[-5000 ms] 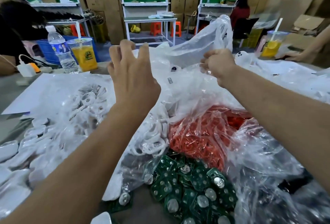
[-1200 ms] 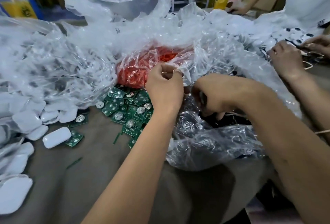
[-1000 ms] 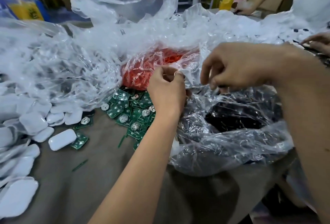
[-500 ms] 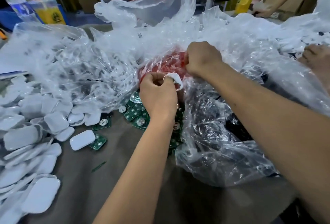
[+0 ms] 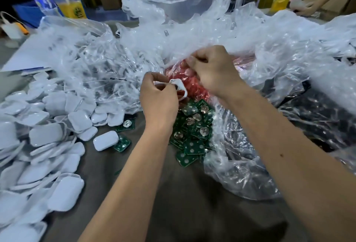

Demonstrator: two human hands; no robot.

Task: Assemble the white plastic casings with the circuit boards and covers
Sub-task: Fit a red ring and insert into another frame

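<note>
White casing: I am holding one white plastic casing (image 5: 178, 87) in my left hand (image 5: 159, 101), fingers curled round it, just above the pile of circuit boards (image 5: 192, 131).
Right hand: my right hand (image 5: 213, 72) is reaching into the clear bag of red parts (image 5: 194, 85), fingers curled; I cannot tell whether they are pinching a part or only the plastic.
Boards: the green boards are lying loose on the grey surface (image 5: 192, 193), partly under the edge of a bag, right below my hands.
Covers: the white covers (image 5: 48, 135) are lying heaped on the surface to my left, well apart from what I am holding.
Step in hand: I judge I am fetching a small red part to fit into the casing, with board and cover to follow.
Doing it well: I am keeping the casing's open side up and steady, and should draw out a single red piece without dragging the plastic across the boards.
Risk: the loose plastic could snag and scatter the boards.
</note>
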